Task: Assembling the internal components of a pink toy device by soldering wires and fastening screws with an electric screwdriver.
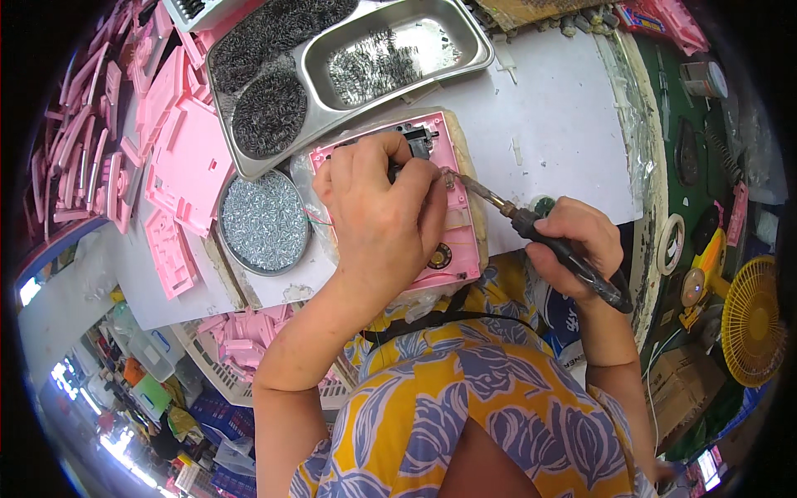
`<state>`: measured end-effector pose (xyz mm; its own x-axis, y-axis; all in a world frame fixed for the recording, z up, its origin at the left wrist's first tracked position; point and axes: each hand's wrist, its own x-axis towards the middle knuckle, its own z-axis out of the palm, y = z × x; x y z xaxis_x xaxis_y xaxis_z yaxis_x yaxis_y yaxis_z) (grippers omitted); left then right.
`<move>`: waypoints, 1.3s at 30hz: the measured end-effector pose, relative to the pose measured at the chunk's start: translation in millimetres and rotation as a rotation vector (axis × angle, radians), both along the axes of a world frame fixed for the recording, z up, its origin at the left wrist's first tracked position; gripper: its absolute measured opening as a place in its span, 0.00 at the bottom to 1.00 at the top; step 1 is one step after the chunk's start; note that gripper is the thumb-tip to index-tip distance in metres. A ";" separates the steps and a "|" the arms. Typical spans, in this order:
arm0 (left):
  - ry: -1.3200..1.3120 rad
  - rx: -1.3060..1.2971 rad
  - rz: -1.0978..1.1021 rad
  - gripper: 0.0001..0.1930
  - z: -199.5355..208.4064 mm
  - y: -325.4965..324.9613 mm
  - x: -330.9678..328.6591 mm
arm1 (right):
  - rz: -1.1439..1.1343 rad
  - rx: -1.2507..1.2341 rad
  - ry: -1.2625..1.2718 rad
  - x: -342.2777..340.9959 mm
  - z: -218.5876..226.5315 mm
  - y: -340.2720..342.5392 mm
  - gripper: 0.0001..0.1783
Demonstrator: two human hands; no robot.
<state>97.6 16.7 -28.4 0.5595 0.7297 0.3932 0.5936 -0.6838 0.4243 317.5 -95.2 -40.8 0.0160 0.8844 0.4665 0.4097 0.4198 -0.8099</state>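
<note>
A pink plastic casing (466, 236) lies on the white work surface in front of me, with a black mechanism (419, 139) near its far edge and a small round speaker-like part (440, 256) toward its near end. My left hand (378, 207) rests over the casing, fingers bent and pinched together; what they grip is hidden beneath them. In my right hand (581, 245) is a soldering iron (540, 228) with a black handle, held closed in the fingers. Its metal tip touches or nearly touches the casing's inside, right beside my left fingertips. Thin wires show left of the casing.
A metal tray (486, 62) with springs and small metal pieces stands at the back. Left of the casing sits a round dish of screws (266, 222). Pink plastic parts (191, 166) pile up on the left. A tape roll (671, 244) and yellow fan (751, 319) are at right.
</note>
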 end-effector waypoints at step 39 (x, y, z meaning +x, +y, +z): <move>0.043 0.028 -0.003 0.07 4.6 -0.8 1.2 | -0.126 0.028 -0.007 16.0 23.8 -5.9 0.16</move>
<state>98.8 15.8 -23.8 0.5788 0.7169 0.3887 0.6087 -0.6970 0.3791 333.5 -101.1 -17.0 0.1223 0.8622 0.4916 0.4664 0.3873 -0.7953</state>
